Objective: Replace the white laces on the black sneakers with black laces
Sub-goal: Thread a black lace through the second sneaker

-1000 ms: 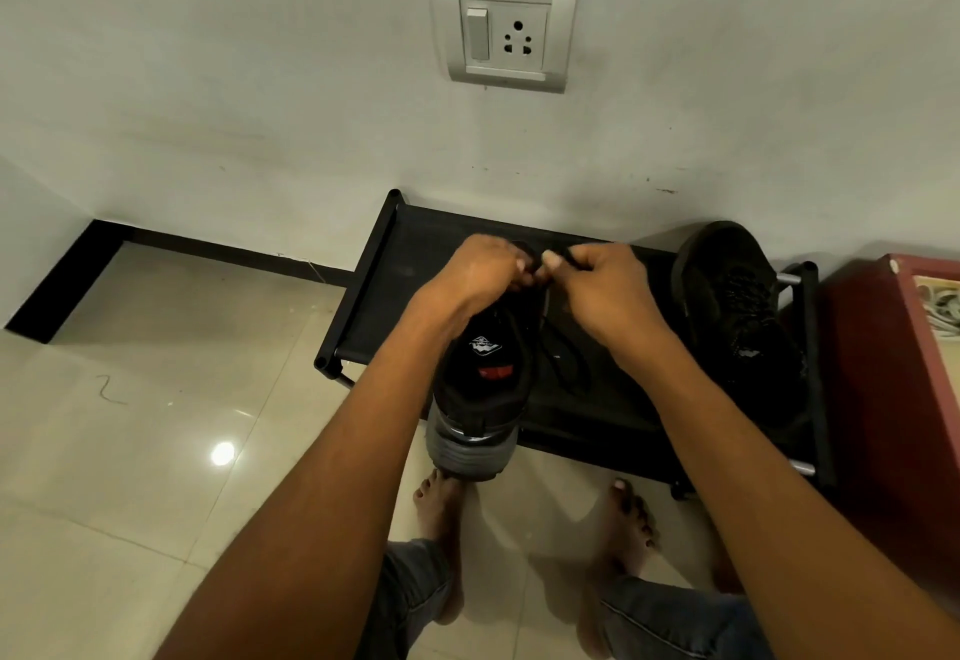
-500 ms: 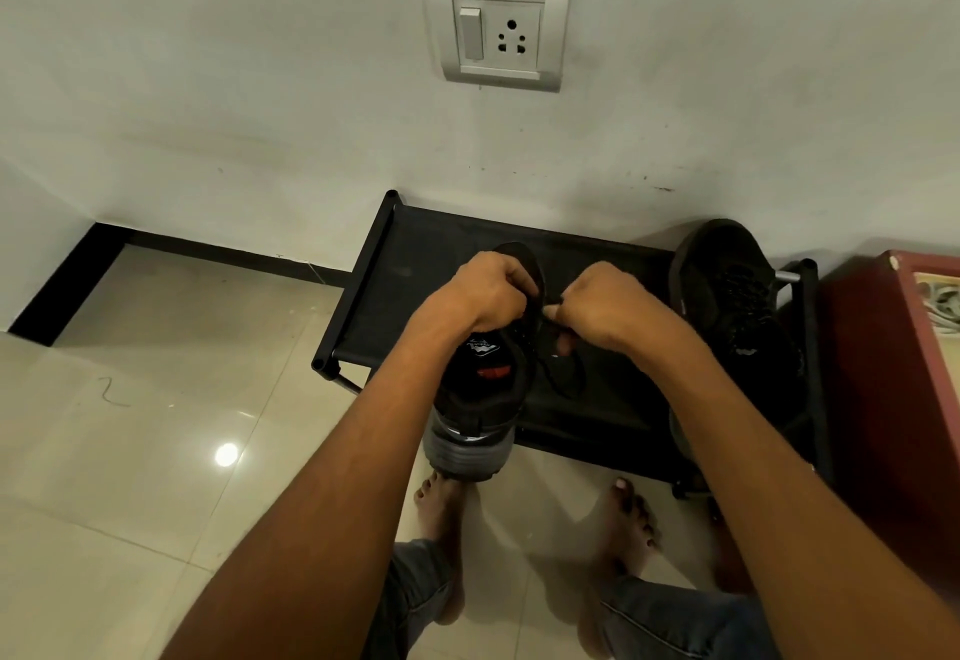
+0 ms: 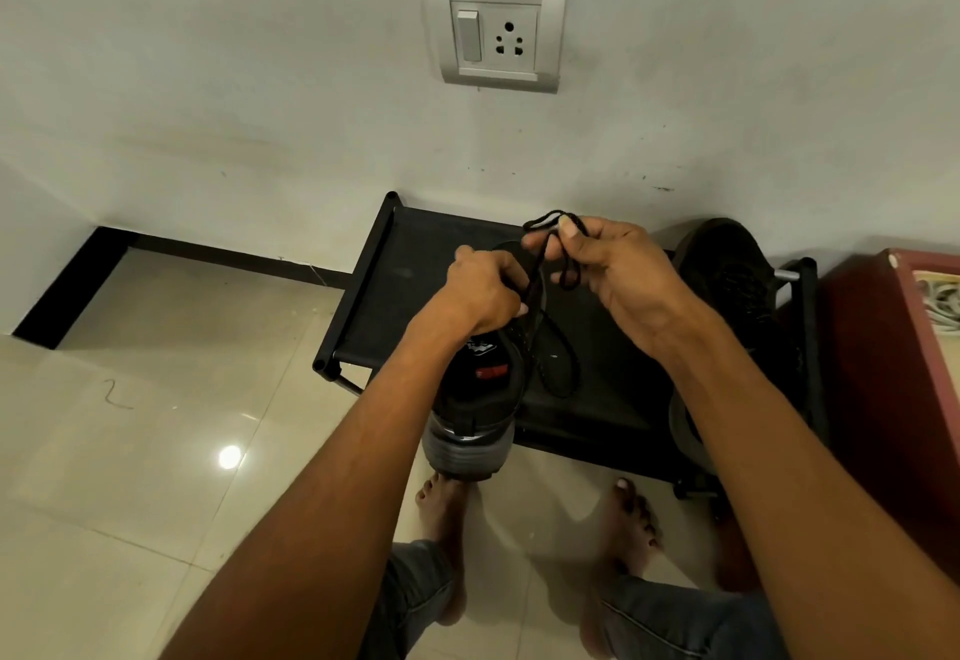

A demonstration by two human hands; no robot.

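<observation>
A black sneaker (image 3: 475,399) with a grey sole and a red tongue label lies heel toward me on the front edge of a low black rack (image 3: 410,254). My left hand (image 3: 485,290) grips the sneaker's upper near the eyelets. My right hand (image 3: 608,264) pinches a black lace (image 3: 537,270) and holds it raised above the shoe; a loop sticks out past my thumb. More of the lace lies looped on the rack to the right of the shoe. The second black sneaker (image 3: 732,285) leans at the rack's right end. No white lace is visible.
The rack stands against a white wall with a switch and socket plate (image 3: 496,33) above it. A dark red cabinet (image 3: 893,373) is at the right. My bare feet (image 3: 441,514) stand on the glossy tiled floor before the rack.
My right hand has risen up and to the right, drawing the black lace out from the shoe. My left hand stays on the sneaker's upper.
</observation>
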